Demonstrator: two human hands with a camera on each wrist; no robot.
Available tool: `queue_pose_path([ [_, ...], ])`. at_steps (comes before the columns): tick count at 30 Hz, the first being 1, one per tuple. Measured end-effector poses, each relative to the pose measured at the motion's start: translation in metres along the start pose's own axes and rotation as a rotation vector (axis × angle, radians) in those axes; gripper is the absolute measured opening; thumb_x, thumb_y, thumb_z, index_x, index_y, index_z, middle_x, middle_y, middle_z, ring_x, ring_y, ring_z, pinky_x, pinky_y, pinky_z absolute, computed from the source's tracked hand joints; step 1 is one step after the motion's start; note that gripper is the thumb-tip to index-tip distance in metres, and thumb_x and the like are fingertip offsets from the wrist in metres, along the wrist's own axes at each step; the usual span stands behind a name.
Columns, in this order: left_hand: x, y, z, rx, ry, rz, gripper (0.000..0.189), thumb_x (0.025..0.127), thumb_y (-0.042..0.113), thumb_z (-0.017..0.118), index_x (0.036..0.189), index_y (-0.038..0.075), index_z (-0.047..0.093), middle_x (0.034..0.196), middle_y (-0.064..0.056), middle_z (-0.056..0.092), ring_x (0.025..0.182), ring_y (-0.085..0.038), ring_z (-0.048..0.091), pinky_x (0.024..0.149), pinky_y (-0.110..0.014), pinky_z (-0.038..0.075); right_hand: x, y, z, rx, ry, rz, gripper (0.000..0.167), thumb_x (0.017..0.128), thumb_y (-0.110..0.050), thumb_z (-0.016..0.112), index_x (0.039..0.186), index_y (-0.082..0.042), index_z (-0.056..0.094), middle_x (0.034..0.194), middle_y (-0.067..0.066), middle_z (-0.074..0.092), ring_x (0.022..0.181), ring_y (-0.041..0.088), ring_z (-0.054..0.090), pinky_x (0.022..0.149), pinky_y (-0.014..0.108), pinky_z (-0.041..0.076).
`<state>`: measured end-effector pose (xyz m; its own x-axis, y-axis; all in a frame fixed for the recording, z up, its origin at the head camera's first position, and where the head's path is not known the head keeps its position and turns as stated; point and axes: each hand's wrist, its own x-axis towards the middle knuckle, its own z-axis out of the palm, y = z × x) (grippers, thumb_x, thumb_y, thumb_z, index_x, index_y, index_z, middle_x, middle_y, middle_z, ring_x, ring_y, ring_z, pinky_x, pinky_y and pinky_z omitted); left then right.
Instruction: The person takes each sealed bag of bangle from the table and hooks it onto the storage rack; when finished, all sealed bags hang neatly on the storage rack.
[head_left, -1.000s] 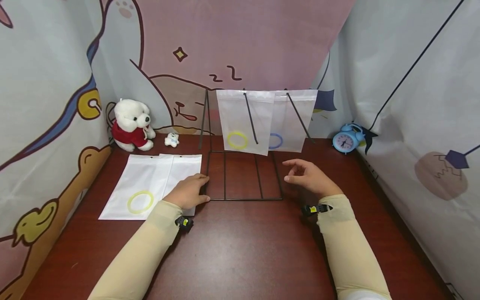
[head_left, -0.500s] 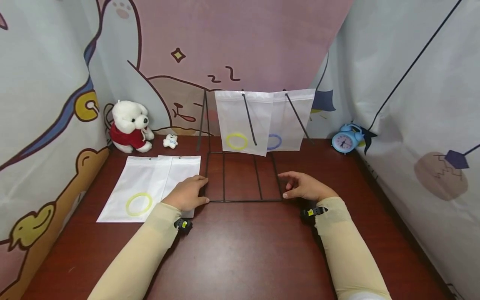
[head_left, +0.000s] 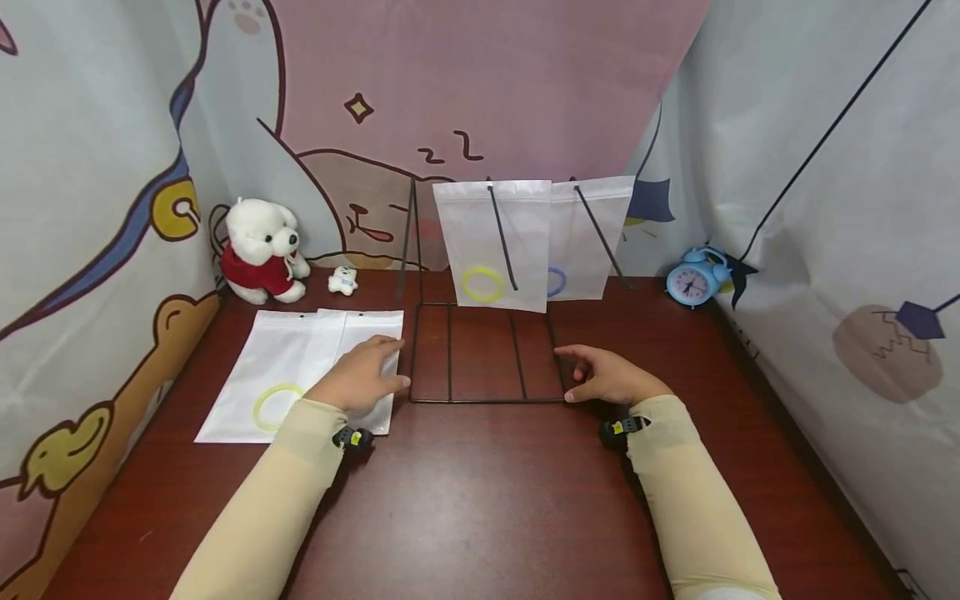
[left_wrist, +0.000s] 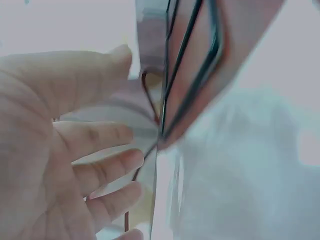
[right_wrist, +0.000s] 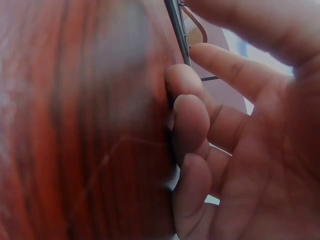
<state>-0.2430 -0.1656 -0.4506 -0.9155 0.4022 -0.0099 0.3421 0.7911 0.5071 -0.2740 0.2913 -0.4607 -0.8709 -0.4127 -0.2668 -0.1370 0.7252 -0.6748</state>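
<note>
A black wire rack (head_left: 487, 401) stands on the table, its flat base toward me. Two white zip bags hang from its prongs: the front one (head_left: 495, 233) carries a yellow ring mark, the one behind (head_left: 592, 225) a blue one. My left hand (head_left: 358, 375) hovers over the two flat white bags (head_left: 255, 358) left of the rack, fingers spread and holding nothing; the left wrist view shows them apart from the wire. At the rack's right edge, my right hand (head_left: 618, 375) touches the base wire with its index finger and thumb tips, other fingers loosely bent.
A white plush bear (head_left: 262, 250) in red and a tiny white bear (head_left: 343, 281) sit at the back left. A blue alarm clock (head_left: 693, 277) stands at the back right. Printed cloth walls (head_left: 825, 208) enclose the brown table (head_left: 487, 517).
My left hand has come off the rack's left edge and moved slightly left over the flat bags. My right hand has moved down and left to the rack's right edge. The hanging bags sway slightly.
</note>
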Motion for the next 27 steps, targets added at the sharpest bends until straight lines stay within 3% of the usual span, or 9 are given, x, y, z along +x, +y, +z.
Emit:
queue_pose_path([
  [4,-0.004,-0.034,-0.015,-0.108,0.098,-0.077,0.067,0.101,0.029,0.068,0.154,-0.007,0.047,0.154,-0.031,0.047,0.146,-0.049,0.043,0.121,-0.062,0.033,-0.001,-0.001,0.000,-0.014,-0.002,0.007,0.083,0.086,-0.019,0.089,0.158,-0.017,0.047,0.101,0.010,0.057,0.086,0.023,0.051,0.074,0.036,0.046],
  [10,-0.023,-0.082,-0.043,-0.228,0.194,-0.344,0.073,0.103,0.031,0.065,0.160,-0.003,0.036,0.162,-0.035,0.034,0.151,-0.053,0.032,0.122,-0.068,0.027,-0.002,-0.002,0.000,-0.013,-0.006,0.006,0.083,0.086,-0.018,0.089,0.158,-0.015,0.047,0.101,0.011,0.056,0.088,0.024,0.051,0.075,0.036,0.046],
  [14,-0.035,-0.105,-0.056,-0.245,0.205,-0.406,0.085,0.101,0.038,0.069,0.163,-0.004,0.029,0.163,-0.038,0.027,0.150,-0.056,0.030,0.120,-0.071,0.027,-0.003,-0.003,0.000,-0.019,-0.004,0.002,0.083,0.086,-0.017,0.089,0.158,-0.014,0.047,0.101,0.011,0.056,0.088,0.024,0.051,0.076,0.036,0.045],
  [20,-0.046,-0.119,-0.068,-0.263,0.178,-0.546,0.098,0.098,0.047,0.071,0.166,-0.001,0.019,0.166,-0.039,0.015,0.151,-0.058,0.023,0.119,-0.074,0.026,-0.004,-0.004,-0.001,-0.025,0.000,-0.003,0.083,0.087,-0.018,0.088,0.158,-0.013,0.046,0.101,0.011,0.056,0.088,0.024,0.052,0.075,0.036,0.045],
  [27,-0.059,-0.123,-0.073,-0.270,0.156,-0.685,0.103,0.097,0.049,0.071,0.166,-0.004,0.017,0.164,-0.040,0.020,0.149,-0.061,0.024,0.116,-0.076,0.029,-0.001,-0.003,0.000,-0.024,-0.003,-0.001,0.083,0.087,-0.019,0.088,0.158,-0.014,0.046,0.101,0.010,0.057,0.088,0.023,0.052,0.075,0.036,0.045],
])
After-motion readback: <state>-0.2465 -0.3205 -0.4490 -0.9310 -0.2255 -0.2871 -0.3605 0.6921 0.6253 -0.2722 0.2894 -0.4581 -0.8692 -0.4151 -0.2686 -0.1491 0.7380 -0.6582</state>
